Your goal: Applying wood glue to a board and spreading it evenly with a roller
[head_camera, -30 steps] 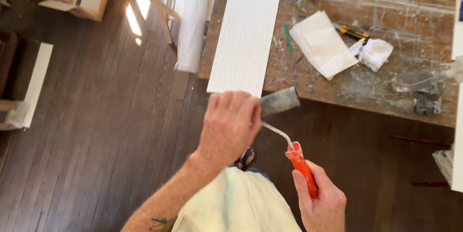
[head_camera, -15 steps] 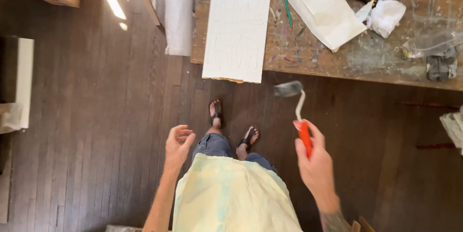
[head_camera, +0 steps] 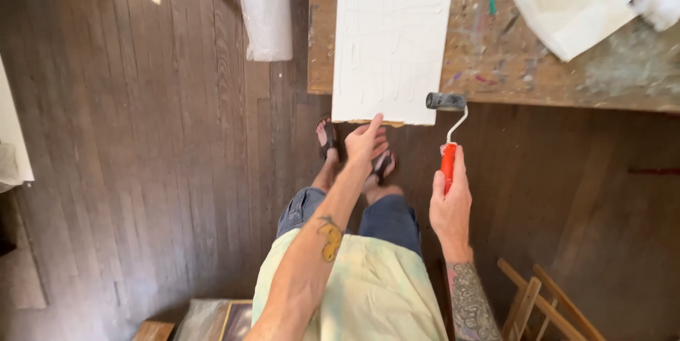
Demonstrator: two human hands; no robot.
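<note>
One roller (head_camera: 446,101), one board (head_camera: 393,36), maybe touched.

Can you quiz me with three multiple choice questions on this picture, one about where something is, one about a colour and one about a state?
1. Where does the left hand reach?
A. To the near edge of the white board
B. Into the white roll by the table
C. Onto the wooden chair

2. What colour is the handle of the paint roller?
A. Blue
B. Orange-red
C. Green

3. What state is the right hand in?
A. Open and empty
B. Closed around the roller handle
C. Flat on the worktable

Answers:
1. A, a fingertip of the left hand meets the board's near edge where it overhangs the table.
2. B, the grip shows orange-red above the fist.
3. B, the fingers wrap the handle, with the grey roller head held beside the board's near corner.
</note>
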